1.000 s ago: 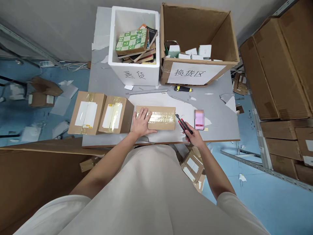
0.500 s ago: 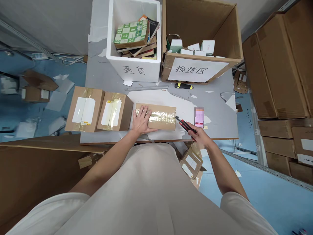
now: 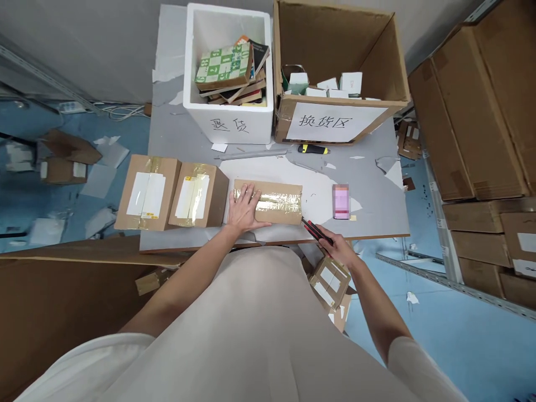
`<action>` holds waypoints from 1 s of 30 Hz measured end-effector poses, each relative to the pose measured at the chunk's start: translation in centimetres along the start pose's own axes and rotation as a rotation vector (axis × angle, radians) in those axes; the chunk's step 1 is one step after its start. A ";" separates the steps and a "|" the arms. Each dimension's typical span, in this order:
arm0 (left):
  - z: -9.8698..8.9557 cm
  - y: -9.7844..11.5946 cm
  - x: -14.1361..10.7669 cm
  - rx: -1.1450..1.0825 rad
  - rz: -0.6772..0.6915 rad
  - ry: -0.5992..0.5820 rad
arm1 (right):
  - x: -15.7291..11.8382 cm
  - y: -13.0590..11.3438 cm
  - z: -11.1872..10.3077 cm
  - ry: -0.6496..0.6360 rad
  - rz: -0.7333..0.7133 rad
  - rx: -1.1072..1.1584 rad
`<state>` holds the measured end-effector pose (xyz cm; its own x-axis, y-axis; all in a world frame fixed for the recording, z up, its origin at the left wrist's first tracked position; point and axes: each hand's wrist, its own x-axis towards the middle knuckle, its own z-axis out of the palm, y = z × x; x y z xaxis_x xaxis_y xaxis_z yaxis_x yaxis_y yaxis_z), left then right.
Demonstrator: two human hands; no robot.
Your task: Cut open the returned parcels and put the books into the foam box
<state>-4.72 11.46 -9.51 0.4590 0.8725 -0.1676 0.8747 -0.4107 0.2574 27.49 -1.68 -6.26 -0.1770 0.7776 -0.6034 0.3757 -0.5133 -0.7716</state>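
Observation:
A small cardboard box (image 3: 278, 204) with clear tape along its top lies on the table in front of me. My left hand (image 3: 243, 209) rests on the box's left end, fingers spread across the top. In my right hand (image 3: 337, 247) is a black and red box cutter (image 3: 315, 230), its tip by the lower right corner of the box. To the left stand two taped cardboard boxes (image 3: 147, 192) (image 3: 193, 195) with white labels. A phone (image 3: 341, 201) with a lit screen lies right of the small box.
At the back stand a white foam box (image 3: 228, 124) of books and a large open carton (image 3: 393, 61) holding small white boxes. A black and yellow cutter (image 3: 313, 149) lies before them. Stacked cartons (image 3: 473, 111) rise at the right, and parcels (image 3: 330, 282) lie below the table edge.
My right hand has brought the box cutter down toward me, from the middle of the box's right edge to its near corner. My left hand stays on the box.

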 end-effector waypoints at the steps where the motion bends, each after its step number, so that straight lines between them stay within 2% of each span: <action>1: 0.1 0.0 0.0 0.001 0.002 0.005 | -0.3 0.2 0.5 0.018 0.010 0.027; 3: 0.2 -0.1 0.0 0.004 0.006 0.013 | -1.1 0.7 1.1 0.053 0.032 0.077; 6: 0.3 -0.1 -0.1 0.000 0.015 0.025 | -2.4 1.6 0.5 0.116 0.039 0.087; 10: 0.3 -0.3 -0.2 -0.018 0.048 0.061 | -2.1 3.3 -1.2 0.370 0.011 -0.002; 14: 0.3 -0.9 -0.8 -0.063 0.110 0.154 | 2.4 4.5 -1.0 0.521 0.049 -0.292; 17: 0.4 -1.4 -1.6 -0.086 0.108 0.227 | 7.3 4.9 0.3 0.572 0.083 -0.491; 21: 0.6 -2.1 -3.2 -0.091 0.057 0.266 | 12.1 5.4 1.8 0.597 0.237 -0.627; 24: 0.6 -2.4 -4.0 -0.095 0.054 0.249 | 13.2 5.8 2.5 0.568 0.342 -0.732; 26: 0.5 -2.5 -4.2 -0.098 0.058 0.234 | 13.2 5.9 2.6 0.539 0.360 -0.792; 28: 0.5 -2.6 -4.1 -0.104 0.062 0.231 | 12.8 5.2 2.1 0.539 0.301 -0.820; 30: 0.5 -2.5 -4.1 -0.107 0.071 0.243 | 12.6 3.5 1.0 0.596 0.165 -0.788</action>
<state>-8.68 8.82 -9.91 0.4567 0.8856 0.0845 0.8143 -0.4544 0.3612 25.69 5.91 -16.76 0.3350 0.8844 -0.3248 0.8885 -0.4113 -0.2035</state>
